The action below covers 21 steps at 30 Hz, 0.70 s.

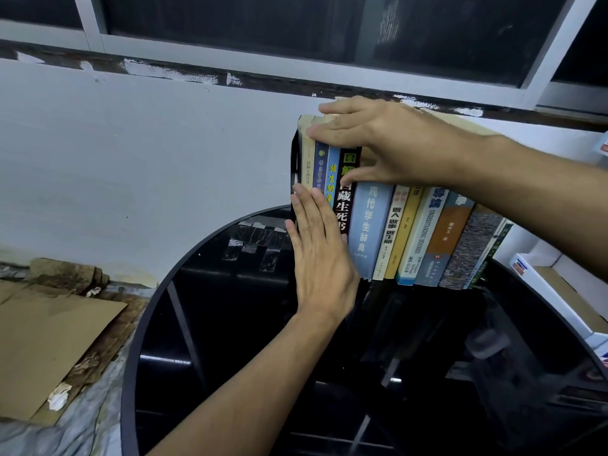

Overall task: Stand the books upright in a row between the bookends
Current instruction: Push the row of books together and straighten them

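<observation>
while the books (371, 225) stand upright on the black table (158, 307), the left hand (320, 255) presses flat, fingers straight, on the leftmost spines beside the left bookend (293, 166), and the right hand (388, 139) lies flat-fingered on their tops, gripping nothing.

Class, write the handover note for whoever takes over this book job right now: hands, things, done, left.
Left hand: flat, fingers straight, pressing the lower spines at the row's left end.
Right hand: laid across the tops there, thumb on a spine.
Books stand in a row on the table, against the left bookend. Right bookend not in view.
Left: square the spines, check the right end, which seems to lean.
</observation>
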Each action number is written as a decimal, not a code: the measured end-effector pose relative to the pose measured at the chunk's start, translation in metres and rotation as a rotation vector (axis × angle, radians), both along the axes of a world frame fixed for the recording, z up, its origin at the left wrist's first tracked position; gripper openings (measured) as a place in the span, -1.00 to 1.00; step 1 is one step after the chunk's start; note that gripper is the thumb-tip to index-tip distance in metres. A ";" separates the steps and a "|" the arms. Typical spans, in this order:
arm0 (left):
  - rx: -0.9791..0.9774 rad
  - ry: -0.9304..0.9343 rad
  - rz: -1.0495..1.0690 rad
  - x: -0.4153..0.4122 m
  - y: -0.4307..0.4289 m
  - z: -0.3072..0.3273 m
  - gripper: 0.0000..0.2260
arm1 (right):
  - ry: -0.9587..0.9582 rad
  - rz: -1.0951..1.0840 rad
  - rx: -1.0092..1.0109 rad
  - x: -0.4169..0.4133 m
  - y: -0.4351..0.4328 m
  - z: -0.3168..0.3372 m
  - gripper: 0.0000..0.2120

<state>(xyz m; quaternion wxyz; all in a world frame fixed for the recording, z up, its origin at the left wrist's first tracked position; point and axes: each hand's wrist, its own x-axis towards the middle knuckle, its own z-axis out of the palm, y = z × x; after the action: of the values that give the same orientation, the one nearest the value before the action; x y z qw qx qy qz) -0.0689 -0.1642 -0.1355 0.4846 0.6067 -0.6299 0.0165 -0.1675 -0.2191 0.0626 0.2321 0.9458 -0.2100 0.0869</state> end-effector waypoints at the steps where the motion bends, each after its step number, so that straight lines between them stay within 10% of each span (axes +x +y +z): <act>1: -0.005 0.007 -0.007 0.000 0.001 0.001 -0.31 | 0.013 0.002 0.005 -0.002 0.000 0.001 -0.25; 21: -0.097 -0.162 0.014 -0.012 -0.004 -0.005 -0.14 | -0.078 -0.085 0.026 -0.027 0.003 0.003 -0.09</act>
<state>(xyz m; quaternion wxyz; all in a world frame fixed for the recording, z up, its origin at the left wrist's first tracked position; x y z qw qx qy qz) -0.0813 -0.1687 -0.1410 0.4606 0.5835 -0.6615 0.0994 -0.1943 -0.2157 0.0658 0.2151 0.9348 -0.2600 0.1112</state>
